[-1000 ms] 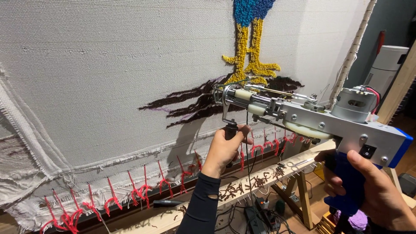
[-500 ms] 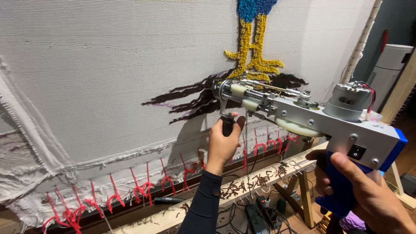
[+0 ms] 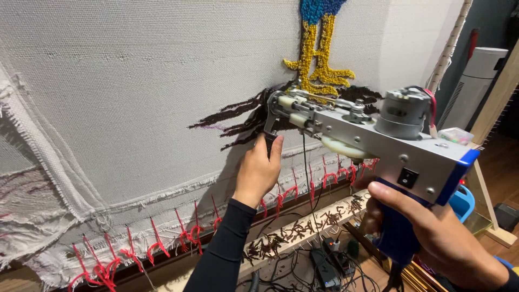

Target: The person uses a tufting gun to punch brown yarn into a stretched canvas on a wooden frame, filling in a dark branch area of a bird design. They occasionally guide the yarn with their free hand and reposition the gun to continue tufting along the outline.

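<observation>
**On the stretched cloth, dark tufting partly laid**

Ahead of both grips, the cloth (image 3: 135, 81) stays mostly bare; yellow legs (image 3: 320, 59) are filled and dark brown strokes (image 3: 243, 116) look part done, much ground left. The tufting gun (image 3: 367, 135) points its tip at the brown patch. The right hand (image 3: 432, 232) wraps the blue handle below, arm bent. The left hand (image 3: 258, 172), arm outstretched, closes on the front handle.

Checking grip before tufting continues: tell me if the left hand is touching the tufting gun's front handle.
Touching. The head view shows the left hand wrapped around the black front handle of the tufting gun.
</observation>
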